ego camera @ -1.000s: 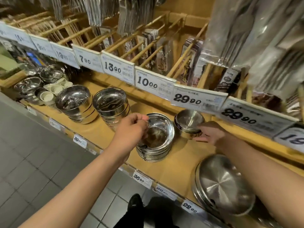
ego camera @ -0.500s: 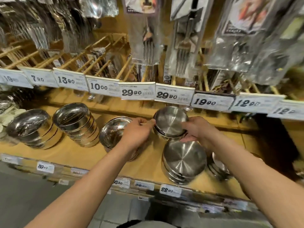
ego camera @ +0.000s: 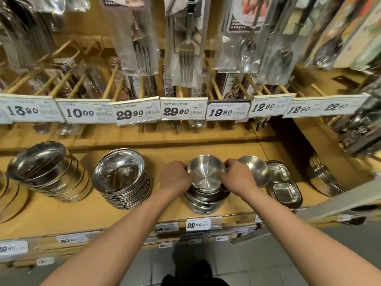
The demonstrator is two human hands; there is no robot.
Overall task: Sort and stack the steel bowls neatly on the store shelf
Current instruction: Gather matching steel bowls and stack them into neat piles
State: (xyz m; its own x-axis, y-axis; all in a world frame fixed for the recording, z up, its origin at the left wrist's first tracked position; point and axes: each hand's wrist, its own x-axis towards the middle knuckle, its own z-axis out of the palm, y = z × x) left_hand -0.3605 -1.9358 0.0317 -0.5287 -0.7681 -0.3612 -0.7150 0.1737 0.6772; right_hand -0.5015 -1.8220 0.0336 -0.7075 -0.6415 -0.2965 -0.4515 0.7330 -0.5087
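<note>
On the wooden shelf (ego camera: 61,215), your left hand (ego camera: 175,176) and right hand (ego camera: 237,178) are now gripping the bowl (ego camera: 206,172), having brought it onto the front stack (ego camera: 204,203).

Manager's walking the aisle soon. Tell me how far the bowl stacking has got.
Done: two neat stacks, the tall bowl stack at left and the shallow bowl stack beside it.
In hand: the left hand and right hand grip the brushed bowl over the front stack.
Left: the loose small bowl, leaning tilted beside the divided trays.
</note>
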